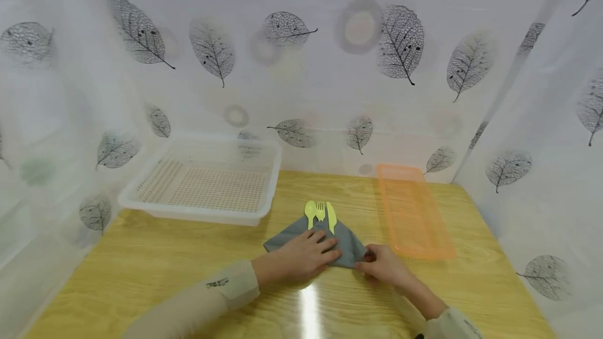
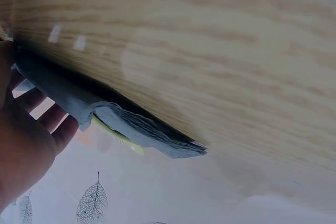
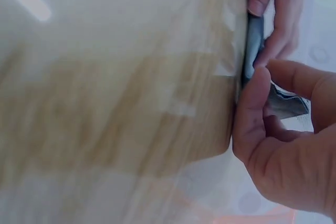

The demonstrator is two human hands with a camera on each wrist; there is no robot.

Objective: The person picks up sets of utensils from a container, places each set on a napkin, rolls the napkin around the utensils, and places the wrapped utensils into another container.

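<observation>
A folded grey cloth napkin (image 1: pixel 348 245) lies on the table as a rough triangle. Out of its top fold stick a yellow-green plastic spoon (image 1: pixel 310 209), fork (image 1: pixel 321 212) and knife (image 1: pixel 332 217), side by side; their lower ends are hidden in the cloth. My left hand (image 1: pixel 301 256) rests across the middle of the napkin, fingers extended and pressing on it. At the napkin's right corner, my right hand (image 1: pixel 388 266) pinches the cloth between thumb and index finger. Layered folds of the napkin (image 2: pixel 152 129) show edge-on in the left wrist view.
A white perforated plastic basket (image 1: pixel 202 212) stands at the back left. To the right lies an orange plastic basket (image 1: pixel 419 213), long and shallow. Leaf-patterned curtains (image 1: pixel 320 93) enclose the wood-grain table (image 1: pixel 188 255) at the back and sides.
</observation>
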